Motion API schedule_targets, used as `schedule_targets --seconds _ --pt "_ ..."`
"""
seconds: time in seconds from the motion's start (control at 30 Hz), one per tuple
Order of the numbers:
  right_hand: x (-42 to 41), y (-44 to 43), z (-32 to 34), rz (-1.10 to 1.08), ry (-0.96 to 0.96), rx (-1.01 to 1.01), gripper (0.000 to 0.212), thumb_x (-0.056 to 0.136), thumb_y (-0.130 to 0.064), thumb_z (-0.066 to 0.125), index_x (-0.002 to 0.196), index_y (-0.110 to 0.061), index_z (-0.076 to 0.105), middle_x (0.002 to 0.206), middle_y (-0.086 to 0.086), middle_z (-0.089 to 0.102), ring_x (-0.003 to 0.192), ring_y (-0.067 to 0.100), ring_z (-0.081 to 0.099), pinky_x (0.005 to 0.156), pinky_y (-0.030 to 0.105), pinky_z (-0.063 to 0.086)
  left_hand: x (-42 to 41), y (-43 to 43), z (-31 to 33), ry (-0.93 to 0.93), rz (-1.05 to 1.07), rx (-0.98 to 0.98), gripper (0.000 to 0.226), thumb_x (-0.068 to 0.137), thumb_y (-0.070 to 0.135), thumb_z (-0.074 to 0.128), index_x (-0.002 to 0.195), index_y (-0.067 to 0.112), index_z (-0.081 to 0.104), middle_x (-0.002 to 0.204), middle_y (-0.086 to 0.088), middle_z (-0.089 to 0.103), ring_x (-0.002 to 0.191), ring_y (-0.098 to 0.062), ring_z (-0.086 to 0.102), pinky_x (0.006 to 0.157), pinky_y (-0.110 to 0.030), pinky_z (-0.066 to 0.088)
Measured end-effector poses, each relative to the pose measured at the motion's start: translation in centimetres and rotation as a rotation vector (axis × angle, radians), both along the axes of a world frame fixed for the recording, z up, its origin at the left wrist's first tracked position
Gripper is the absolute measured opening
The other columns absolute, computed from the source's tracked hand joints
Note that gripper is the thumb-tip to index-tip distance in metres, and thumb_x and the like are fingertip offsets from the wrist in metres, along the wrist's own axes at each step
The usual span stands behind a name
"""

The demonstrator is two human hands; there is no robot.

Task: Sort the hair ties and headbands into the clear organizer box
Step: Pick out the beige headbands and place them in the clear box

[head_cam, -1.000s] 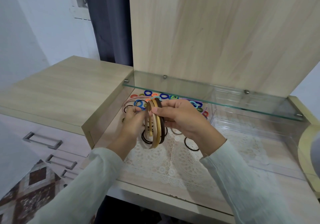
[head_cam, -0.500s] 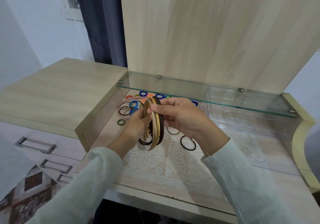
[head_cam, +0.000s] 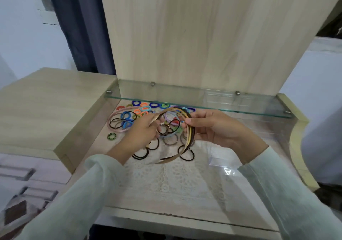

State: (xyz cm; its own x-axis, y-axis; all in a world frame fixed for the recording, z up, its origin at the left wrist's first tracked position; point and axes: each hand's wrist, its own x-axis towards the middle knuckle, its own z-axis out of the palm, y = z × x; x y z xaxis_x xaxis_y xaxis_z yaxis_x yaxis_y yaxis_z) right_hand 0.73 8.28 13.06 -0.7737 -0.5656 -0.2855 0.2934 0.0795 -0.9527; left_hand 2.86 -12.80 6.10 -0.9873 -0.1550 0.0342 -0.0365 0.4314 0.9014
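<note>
- Clear organizer box (head_cam: 214, 163) on right part of desktop (head_cam: 185, 216), far end tucked under glass shelf (head_cam: 185, 103); hard see-through plastic, straight walls, square near-left corner catching glare; only lace and wood grain visible through it
- Stack of headbands (head_cam: 190, 137) held up above middle of desktop, just left of box and outside it; thin rigid arcs nested together in gold, tan and dark brown, smooth with slight sheen, open ends pointing left and near
- Right hand (head_cam: 212, 128) pinching stack at its top right curve, thumb on near side, fingers curled behind
- Left hand (head_cam: 142, 132) gripping far-left end of same stack, fingertips bent round the band; unclear whether it also touches the ties below
- Pink headband (head_cam: 109, 123) flat on desktop at far left, thin smooth loop lying around several ties
- Small hair ties (head_cam: 144, 108) scattered along far side under shelf; thick fuzzy rings in blue, orange, green, red, light blue
- Black hair ties (head_cam: 141, 155) loose on desktop near centre, under held stack; thin cord elastics, round to oval, some with small metal joints
- Green-and-black tie (head_cam: 111, 136) alone at left, near the raised side unit
- Lace mat (head_cam: 166, 184) white, openwork floral pattern, spread over middle of desktop, running under box
- Shelf of clear greenish-edged glass on round metal pegs; pale wood-grain back panel (head_cam: 194, 36) upright behind
- Dark blue curtain (head_cam: 79, 26) far left, soft vertical folds
- Both sleeves (head_cam: 77, 202) pale, light fabric
</note>
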Motion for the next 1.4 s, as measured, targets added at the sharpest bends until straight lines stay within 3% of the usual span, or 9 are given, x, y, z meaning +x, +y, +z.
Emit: schedule_targets --seconds 0.13,0.3,0.47,0.6,0.9,1.17,1.27,1.33,1.4 --pt "-0.9 2.8 -0.8 -0.076 -0.001 0.047 0.022 0.075 -0.013 0.069 0.096 -0.006 0.068 0.078 0.005 0.069 0.066 0.013 0.064 0.072 0.026 0.055 -1.2 1.3 0.5 -0.015 -0.102 -0.108 0.023 0.104 0.014 0.042 0.104 0.019 0.064 0.08 0.002 0.066 0.056 -0.005 0.064 0.06 -0.027 0.055" --pt "-1.4 6.0 -1.7 -0.22 0.106 0.086 0.008 0.086 -0.002 0.065 0.091 -0.008 0.065 0.069 0.004 0.064 0.06 0.013 0.06 0.066 0.026 0.055 -2.6 4.4 1.3 0.05 -0.155 -0.112 0.018 0.101 0.013 0.046 0.107 0.019 0.063 0.082 0.005 0.069 0.056 -0.001 0.065 0.055 -0.018 0.052" --pt "-1.5 9.9 -2.9 -0.303 0.194 0.041 0.015 0.087 -0.006 0.065 0.102 -0.003 0.063 0.075 0.008 0.06 0.069 0.017 0.058 0.072 0.033 0.053 -3.9 8.1 1.2 0.128 -0.179 0.005 0.02 0.096 0.012 0.053 0.094 0.032 0.052 0.074 0.009 0.069 0.06 -0.017 0.068 0.073 -0.046 0.059" --pt "-1.5 11.9 -3.7 -0.366 0.228 -0.028 0.018 0.085 -0.003 0.064 0.103 -0.004 0.061 0.072 0.005 0.06 0.066 0.018 0.058 0.069 0.031 0.053 -4.7 10.1 0.9 0.187 -0.218 0.006 0.022 0.095 0.015 0.055 0.089 0.036 0.049 0.078 0.007 0.07 0.064 -0.019 0.068 0.075 -0.052 0.057" --pt "-2.0 14.8 -4.9 -0.449 0.213 -0.055 0.016 0.086 -0.005 0.065 0.101 -0.004 0.061 0.07 0.005 0.06 0.065 0.017 0.058 0.068 0.031 0.052 -6.4 13.3 1.2 0.153 -0.252 0.001 0.01 0.097 0.016 0.055 0.097 0.025 0.053 0.087 0.004 0.069 0.068 -0.016 0.068 0.068 -0.035 0.058" --pt "-2.3 16.4 -6.2 -0.491 0.24 0.097 0.017 0.083 -0.01 0.072 0.096 -0.007 0.062 0.07 0.007 0.061 0.064 0.017 0.058 0.068 0.033 0.054 -6.8 15.2 0.1 0.178 -0.226 -0.083 0.009 0.09 0.018 0.067 0.096 0.023 0.063 0.09 0.005 0.063 0.076 -0.025 0.068 0.07 -0.05 0.059" --pt "-2.6 16.8 -7.0 -0.534 0.293 0.211 0.017 0.085 -0.012 0.071 0.098 -0.005 0.061 0.069 0.007 0.063 0.062 0.018 0.058 0.065 0.032 0.054 -6.8 16.1 -0.6 0.22 -0.215 -0.136 0.008 0.09 0.017 0.066 0.094 0.023 0.063 0.088 0.006 0.063 0.069 -0.018 0.065 0.067 -0.036 0.056" --pt "-2.9 16.9 -7.6 -0.553 0.342 0.288 0.017 0.088 -0.013 0.068 0.1 -0.003 0.06 0.07 0.007 0.064 0.062 0.017 0.06 0.066 0.033 0.055 -6.7 16.6 -1.1 0.264 -0.204 -0.192 0.008 0.09 0.016 0.065 0.095 0.021 0.063 0.089 0.008 0.061 0.066 -0.012 0.061 0.062 -0.02 0.046" --pt "-3.0 17.0 -8.2 -0.555 0.422 0.411 0.014 0.09 -0.016 0.065 0.099 -0.007 0.06 0.073 0.006 0.068 0.061 0.014 0.063 0.067 0.03 0.056 -6.6 16.8 -1.7 0.292 -0.195 -0.235 0.009 0.09 0.016 0.065 0.095 0.023 0.063 0.089 0.011 0.058 0.067 -0.008 0.06 0.059 -0.015 0.039"
